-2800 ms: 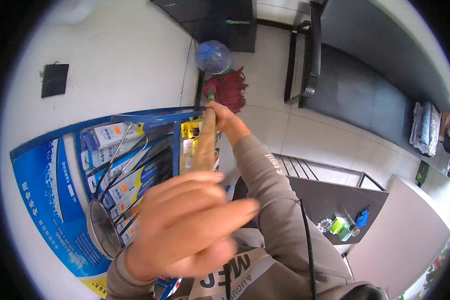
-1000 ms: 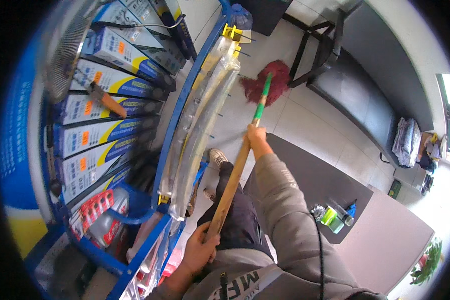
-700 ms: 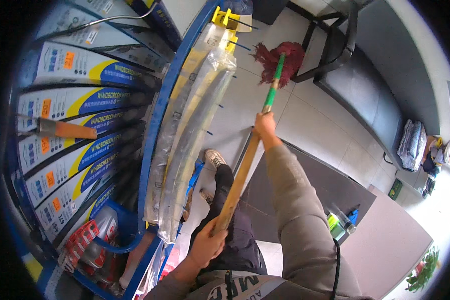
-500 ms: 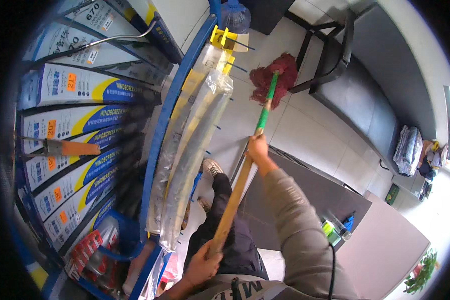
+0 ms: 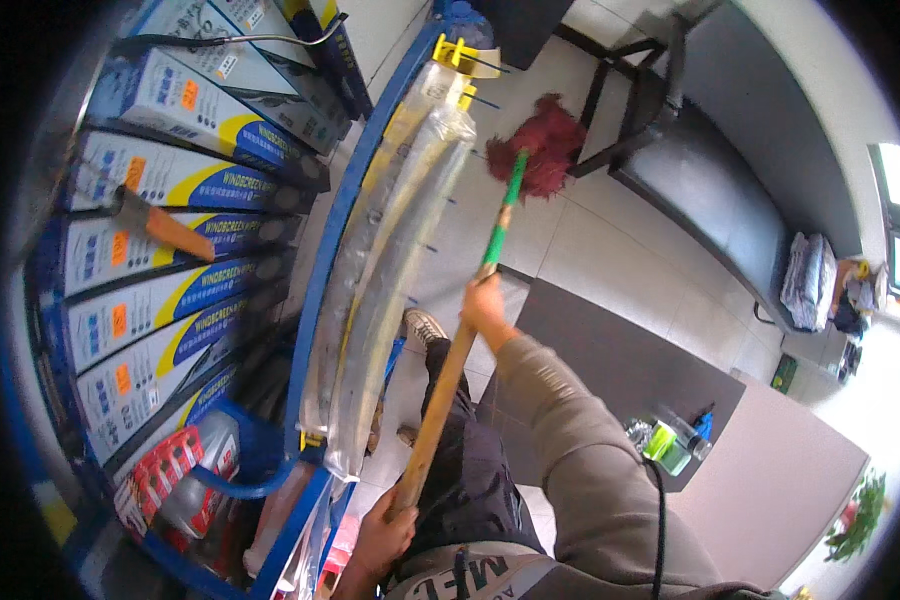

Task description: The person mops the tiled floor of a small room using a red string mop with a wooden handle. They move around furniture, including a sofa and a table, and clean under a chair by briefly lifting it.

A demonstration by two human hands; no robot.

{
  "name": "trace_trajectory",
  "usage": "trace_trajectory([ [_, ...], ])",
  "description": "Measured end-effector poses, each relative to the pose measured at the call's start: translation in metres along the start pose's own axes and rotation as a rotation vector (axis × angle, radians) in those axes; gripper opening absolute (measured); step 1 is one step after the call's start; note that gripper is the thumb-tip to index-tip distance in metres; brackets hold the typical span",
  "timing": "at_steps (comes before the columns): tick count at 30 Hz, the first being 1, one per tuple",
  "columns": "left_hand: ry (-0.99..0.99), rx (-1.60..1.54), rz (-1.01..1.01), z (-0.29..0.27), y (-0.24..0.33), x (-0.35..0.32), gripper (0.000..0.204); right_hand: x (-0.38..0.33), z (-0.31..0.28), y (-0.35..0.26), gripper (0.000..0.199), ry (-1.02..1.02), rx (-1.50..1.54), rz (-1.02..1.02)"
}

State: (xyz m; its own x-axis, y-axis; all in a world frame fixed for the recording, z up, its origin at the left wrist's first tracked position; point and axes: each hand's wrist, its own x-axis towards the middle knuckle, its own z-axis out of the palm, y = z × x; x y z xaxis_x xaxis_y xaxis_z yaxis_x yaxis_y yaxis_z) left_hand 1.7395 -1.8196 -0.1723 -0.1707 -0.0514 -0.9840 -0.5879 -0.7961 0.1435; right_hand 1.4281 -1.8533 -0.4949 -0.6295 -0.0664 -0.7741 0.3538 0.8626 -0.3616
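Note:
A mop with a long wooden handle (image 5: 437, 410) stretches away from me across the floor. Green wrapping covers the handle's far part, and its dark red strand head (image 5: 540, 147) lies on the pale tiles near a black bench leg. My right hand (image 5: 486, 306) is closed round the handle, just below the green part. Close to my waist, my left hand (image 5: 386, 532) grips the handle's near end, its fingers wrapped round the wood. Long plastic-wrapped strips (image 5: 395, 270) hang on a blue rack to the left of the handle.
Boxes of wiper blades (image 5: 175, 170) fill the shelves on the left. A black padded bench (image 5: 705, 185) stands at the far right. Nearer is a low dark table (image 5: 590, 370) with bottles on it. A blue basket (image 5: 255, 488) sits low on the left, and a water jug (image 5: 467, 25) beyond the rack.
The mop's handle and both my hands have shifted left in the view. The mop head has moved slightly left. Both grips stay closed, and the whole view has turned a little.

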Motion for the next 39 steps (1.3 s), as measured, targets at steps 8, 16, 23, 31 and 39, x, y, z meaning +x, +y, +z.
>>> trace_trajectory([
  [8,0.286,0.154,0.047,-0.118,-0.191,-0.148,0.051,-0.221,0.119,0.137,0.052,-0.164,-0.057,0.006],
  [16,0.435,0.134,0.088,-0.173,-0.315,-0.257,0.060,-0.364,0.205,0.262,0.077,-0.443,-0.065,0.014],
  [23,0.048,-0.112,0.073,-0.157,-0.271,-0.188,0.040,-0.282,0.167,0.223,0.060,-0.149,-0.017,-0.133],
  [31,-0.226,-0.412,-0.060,-0.098,-0.173,-0.057,0.037,-0.157,0.032,0.091,0.051,-0.032,0.500,-0.004],
  [39,-0.496,-0.367,0.048,0.017,-0.081,0.079,0.026,-0.017,-0.061,0.022,0.023,0.161,0.295,0.052],
])
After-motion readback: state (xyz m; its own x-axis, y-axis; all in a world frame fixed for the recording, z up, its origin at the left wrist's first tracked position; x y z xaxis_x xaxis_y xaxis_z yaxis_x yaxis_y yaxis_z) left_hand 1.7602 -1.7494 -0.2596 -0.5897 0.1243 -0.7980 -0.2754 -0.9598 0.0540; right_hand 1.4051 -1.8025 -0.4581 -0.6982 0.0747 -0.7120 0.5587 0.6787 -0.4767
